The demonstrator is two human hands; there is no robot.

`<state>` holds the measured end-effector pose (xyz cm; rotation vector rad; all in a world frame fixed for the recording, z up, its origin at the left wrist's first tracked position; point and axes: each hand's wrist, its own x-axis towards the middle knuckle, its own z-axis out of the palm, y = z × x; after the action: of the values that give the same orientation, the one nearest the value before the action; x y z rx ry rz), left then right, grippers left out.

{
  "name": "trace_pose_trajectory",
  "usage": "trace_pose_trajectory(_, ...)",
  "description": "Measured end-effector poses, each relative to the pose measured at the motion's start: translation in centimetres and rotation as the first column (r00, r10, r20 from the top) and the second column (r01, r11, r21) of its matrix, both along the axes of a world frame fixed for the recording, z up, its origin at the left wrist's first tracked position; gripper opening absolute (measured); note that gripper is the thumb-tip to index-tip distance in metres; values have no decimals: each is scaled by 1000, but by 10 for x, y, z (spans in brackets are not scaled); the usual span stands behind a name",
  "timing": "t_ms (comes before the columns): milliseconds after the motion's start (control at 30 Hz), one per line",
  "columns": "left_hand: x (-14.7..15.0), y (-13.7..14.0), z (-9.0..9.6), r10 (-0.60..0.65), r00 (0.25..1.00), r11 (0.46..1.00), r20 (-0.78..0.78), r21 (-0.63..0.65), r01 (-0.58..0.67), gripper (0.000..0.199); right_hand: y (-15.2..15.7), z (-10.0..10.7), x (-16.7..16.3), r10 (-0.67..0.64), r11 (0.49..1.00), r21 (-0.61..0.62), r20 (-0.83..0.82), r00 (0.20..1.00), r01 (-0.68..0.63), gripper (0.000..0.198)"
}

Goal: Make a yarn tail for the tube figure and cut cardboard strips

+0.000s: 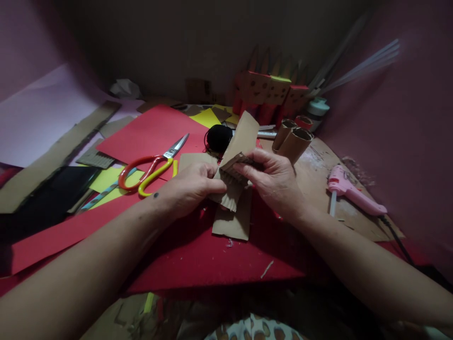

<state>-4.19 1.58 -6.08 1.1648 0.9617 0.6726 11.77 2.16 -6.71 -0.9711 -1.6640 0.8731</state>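
Between my two hands is a piece of corrugated cardboard (242,137), folded or torn so that its ridged inner layer shows. My left hand (198,184) pinches its lower left part, thumb on top. The fingers of my right hand (271,177) close on its right edge near the fold. Below it, another flat cardboard piece (231,226) lies on the red table cover, and a further cardboard piece (194,160) sits behind my left hand. Scissors (155,172) with red and yellow handles rest to the left, blades pointing away.
A pink glue gun (354,189) stands on a cardboard sheet at right, its cord trailing forward. Cardboard tubes (295,141), black yarn (219,138) and a bottle (317,111) are behind. Red paper (148,132) and a long cardboard strip (56,156) lie left. Decorated boxes (271,89) stand at the back.
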Motion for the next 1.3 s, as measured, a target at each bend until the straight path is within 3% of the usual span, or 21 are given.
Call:
trace_pose_trajectory(133, -1, 2, -4, 22, 997, 999, 71, 41, -25, 6, 1, 0, 3, 5, 1000, 29, 45, 999, -7, 8)
trace_pose_trajectory(400, 2, -2, 2, 44, 999, 981, -11, 191, -41, 22, 5, -6, 6, 16, 995, 99, 72, 997, -23, 32)
trace_pose_trajectory(633, 2, -3, 1, 41, 994, 979, -105, 202, -19, 33, 1, -3, 4, -154, 934, 358, 384, 910, 7, 17)
trace_pose_trajectory(800, 0, -1, 1, 0, 998, 986, -67, 164, 11, 20, 5, -5, 6, -143, 939, 342, 440, 887, -18, 11)
trace_pose_trajectory(1033, 1, -4, -1, -18, 1000, 990, -1, 136, 18, 20, 8, -9, 8, -200, 906, 422, 473, 858, -21, 9)
trace_pose_trajectory(1300, 4, -9, 0, 22, 963, 949, -268, 309, 64, 21, 2, -7, 3, -198, 945, 321, 424, 884, 58, 15)
